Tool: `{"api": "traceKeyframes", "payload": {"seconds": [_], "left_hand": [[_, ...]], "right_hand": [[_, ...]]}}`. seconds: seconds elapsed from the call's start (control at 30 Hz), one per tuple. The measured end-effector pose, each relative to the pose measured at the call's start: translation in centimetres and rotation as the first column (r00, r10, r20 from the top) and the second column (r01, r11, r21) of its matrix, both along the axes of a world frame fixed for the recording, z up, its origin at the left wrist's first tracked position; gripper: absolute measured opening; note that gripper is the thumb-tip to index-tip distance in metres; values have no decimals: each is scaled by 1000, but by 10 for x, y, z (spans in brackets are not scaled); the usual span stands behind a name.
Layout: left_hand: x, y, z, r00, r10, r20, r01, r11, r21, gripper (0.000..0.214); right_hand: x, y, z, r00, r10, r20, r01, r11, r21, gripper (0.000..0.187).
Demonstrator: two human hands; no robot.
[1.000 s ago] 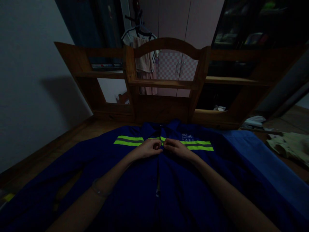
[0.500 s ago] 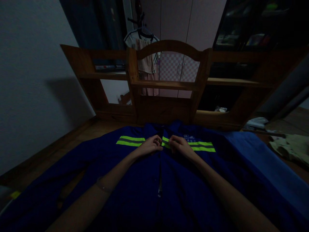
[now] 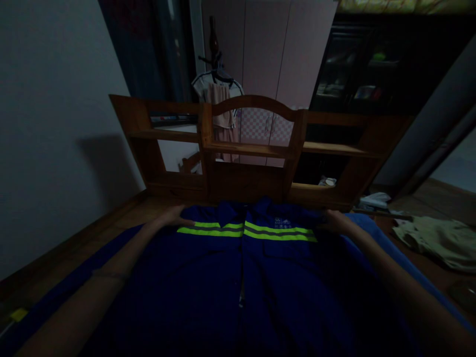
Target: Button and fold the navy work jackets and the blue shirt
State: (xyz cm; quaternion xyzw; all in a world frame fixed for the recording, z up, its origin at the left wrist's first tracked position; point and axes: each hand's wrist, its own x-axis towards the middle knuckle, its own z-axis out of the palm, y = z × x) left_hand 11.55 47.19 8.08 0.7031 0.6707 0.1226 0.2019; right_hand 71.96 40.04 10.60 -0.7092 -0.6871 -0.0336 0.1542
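A dark blue jacket (image 3: 208, 277) lies spread front side up, with yellow-green reflective bands across its chest and a white print on one side. Its front edges meet along the middle, where a small zipper pull (image 3: 241, 301) shows low down. My left hand (image 3: 173, 217) rests at the jacket's left shoulder, thumb and finger apart on the cloth. At the opposite shoulder my right hand (image 3: 336, 221) has its fingers curled on the dark fabric. Dim light hides part of those fingertips.
A wooden headboard with shelves (image 3: 245, 148) stands behind the jacket. Blue cloth (image 3: 362, 225) lies at the right, with a pale garment (image 3: 439, 240) beyond it. A wall (image 3: 55, 148) rises on the left. Clothes hang on a stand (image 3: 219, 94) farther back.
Both hands have moved apart from the middle of the chest out to the two shoulders. The front bands now sit closer together at the middle. The view has tilted up slightly.
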Motion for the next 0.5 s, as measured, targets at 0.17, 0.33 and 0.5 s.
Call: {"api": "traceKeyframes", "payload": {"seconds": [0.17, 0.33, 0.5], "left_hand": [[0, -11, 6, 987, -66, 149, 77, 995, -63, 35], [28, -4, 32, 974, 137, 177, -158, 981, 109, 33], [52, 20, 46, 967, 220, 129, -255, 818, 515, 36]], "right_hand": [[9, 5, 16, 998, -33, -49, 26, 990, -139, 5], [5, 24, 44, 991, -133, -34, 134, 991, 32, 19], [-11, 46, 64, 977, -212, -3, 203, 933, 297, 30]]}}
